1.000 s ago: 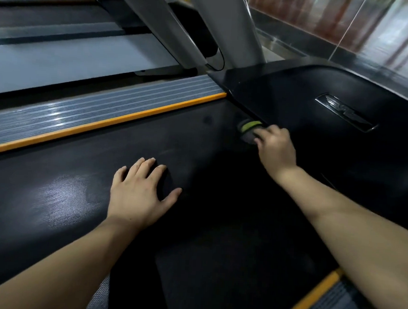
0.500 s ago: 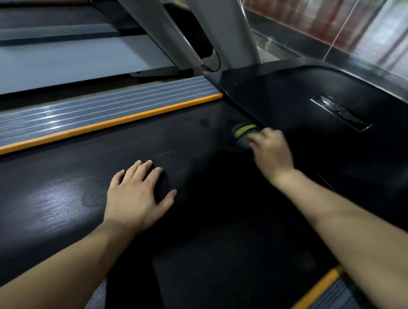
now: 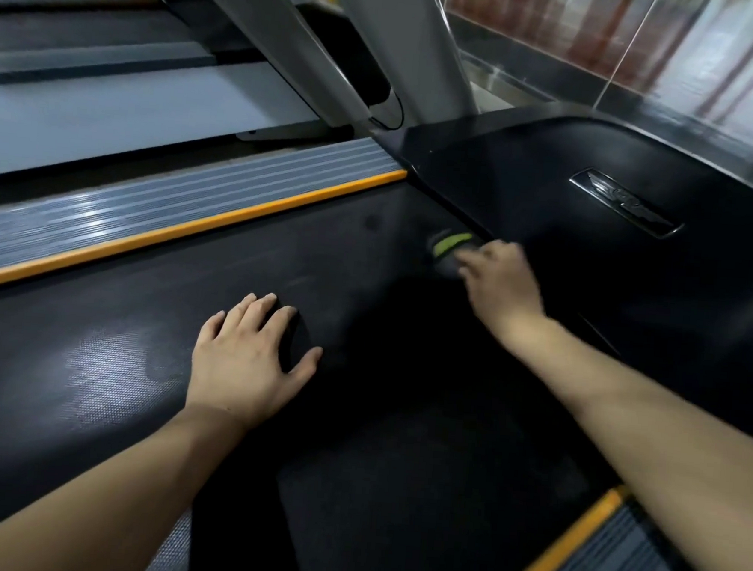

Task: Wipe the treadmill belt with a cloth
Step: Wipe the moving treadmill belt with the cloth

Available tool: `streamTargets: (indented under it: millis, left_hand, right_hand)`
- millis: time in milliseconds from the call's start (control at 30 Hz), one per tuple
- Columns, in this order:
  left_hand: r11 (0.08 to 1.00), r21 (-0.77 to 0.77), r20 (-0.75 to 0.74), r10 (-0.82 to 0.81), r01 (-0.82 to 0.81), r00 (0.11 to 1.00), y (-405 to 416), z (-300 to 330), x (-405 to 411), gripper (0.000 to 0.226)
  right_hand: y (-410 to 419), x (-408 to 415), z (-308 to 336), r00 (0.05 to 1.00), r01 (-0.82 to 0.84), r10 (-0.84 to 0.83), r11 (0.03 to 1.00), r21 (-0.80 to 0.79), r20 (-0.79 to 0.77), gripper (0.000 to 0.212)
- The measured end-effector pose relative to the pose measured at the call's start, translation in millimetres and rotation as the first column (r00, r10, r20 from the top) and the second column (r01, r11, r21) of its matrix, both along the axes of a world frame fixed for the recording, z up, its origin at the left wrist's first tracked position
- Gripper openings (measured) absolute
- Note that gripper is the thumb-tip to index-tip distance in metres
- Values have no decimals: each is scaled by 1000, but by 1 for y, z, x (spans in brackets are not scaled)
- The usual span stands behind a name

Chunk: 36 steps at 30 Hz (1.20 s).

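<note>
The black treadmill belt (image 3: 148, 340) fills the middle of the view. My left hand (image 3: 244, 361) lies flat on it, palm down with fingers spread. My right hand (image 3: 497, 282) reaches to the belt's far end, by the black motor cover (image 3: 551, 186), and holds a small grey-and-green cloth (image 3: 448, 245) against the belt. The cloth shows only past my fingertips and the hand is blurred by motion.
Grey ribbed side rails with orange edging run along the belt, one at the left (image 3: 148, 216) and one at the lower right (image 3: 570, 553). Two grey uprights (image 3: 320, 49) rise beyond the motor cover. A glass wall (image 3: 693, 62) stands at the back right.
My right hand has slid the cloth slightly left and back along the belt's far end. My left hand stays planted in place.
</note>
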State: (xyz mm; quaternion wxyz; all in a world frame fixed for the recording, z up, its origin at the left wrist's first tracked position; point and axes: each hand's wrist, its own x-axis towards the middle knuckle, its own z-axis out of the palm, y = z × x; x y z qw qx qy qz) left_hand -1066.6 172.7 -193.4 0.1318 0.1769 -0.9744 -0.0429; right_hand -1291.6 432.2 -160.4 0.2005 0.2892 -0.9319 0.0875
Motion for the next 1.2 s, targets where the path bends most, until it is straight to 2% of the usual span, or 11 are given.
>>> streamTargets:
  millis: [67, 133, 333, 400, 567, 633, 800, 900, 967, 1100, 1200]
  left_hand:
    - [1000, -2, -3, -3, 3, 1000, 0, 0, 1, 69]
    - [1000, -3, 2, -5, 5, 1000, 0, 0, 0, 70]
    - [1000, -12, 4, -3, 3, 1000, 0, 0, 1, 72]
    - [1000, -11, -4, -5, 5, 1000, 0, 0, 1, 71]
    - [1000, -4, -16, -4, 4, 1000, 1, 0, -1, 69]
    - [1000, -5, -14, -6, 6, 1000, 1, 0, -1, 69]
    - [1000, -23, -26, -13, 13, 1000, 2, 2, 1, 63]
    - [999, -32, -30, -20, 19, 999, 0, 2, 3, 60]
    - [1000, -24, -43, -16, 15, 999, -1, 1, 2, 60]
    - [999, -17, -59, -33, 32, 998, 0, 0, -2, 59]
    - [998, -20, -64, -57, 56, 996, 1, 1, -2, 58]
  right_hand:
    - [16, -11, 5, 987, 156, -153, 985, -77, 45, 25]
    - [-1, 11, 11, 982, 170, -163, 983, -73, 95, 25]
    - [-62, 111, 4, 938, -312, 326, 942, -120, 114, 22]
    - [-51, 93, 3, 933, -353, 355, 935, -42, 55, 22]
    - [9, 15, 14, 993, 97, -96, 995, -11, 64, 23]
    - [3, 24, 15, 989, 140, -137, 988, -62, 61, 24]
    - [-68, 119, 0, 971, -216, 224, 973, -85, 89, 18]
    - [-60, 116, -4, 933, -344, 355, 927, -146, 60, 23]
    - [-35, 78, -5, 964, -261, 263, 963, -73, 22, 21]
    - [26, 4, 4, 986, 146, -143, 989, -25, 87, 22]
    - [13, 19, 12, 985, 156, -151, 986, -59, 83, 20]
